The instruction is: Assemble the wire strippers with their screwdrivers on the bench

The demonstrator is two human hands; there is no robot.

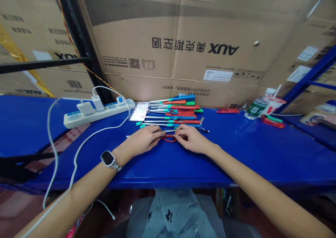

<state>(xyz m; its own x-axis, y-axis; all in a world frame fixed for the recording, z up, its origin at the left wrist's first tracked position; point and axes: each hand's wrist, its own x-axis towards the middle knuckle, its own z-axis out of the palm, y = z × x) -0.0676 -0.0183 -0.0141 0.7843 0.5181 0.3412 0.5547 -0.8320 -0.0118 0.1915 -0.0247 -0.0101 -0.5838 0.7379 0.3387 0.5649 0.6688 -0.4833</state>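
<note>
"On the blue table (223, 168), front of the tool row: what's in hand?"

"Red looped piece (168, 138). Sits between both hands, just nearer the wearer than the row of long-handled tools (183, 112)."

"Fingers?"

"Left hand (147, 137): fingers bent, tips pinched at the piece's left end. Right hand (193, 138): thumb and forefinger pinching its right end. Exact contact under the fingertips: can't tell, too small."

"Tools?"

"Side by side, shafts left, handles right. Red, blue, green. White sheet (139, 111) at the shaft end, partly pixelated."

"Rest?"

"Power strip (78, 119) back left, white plugs in. Bottle (253, 109) and cup (275, 106) back right. Separate red part (227, 110) lies left of the bottle. Big AUX carton (183, 66) upright behind, print upside down. Watch (108, 158) on left wrist."
</note>
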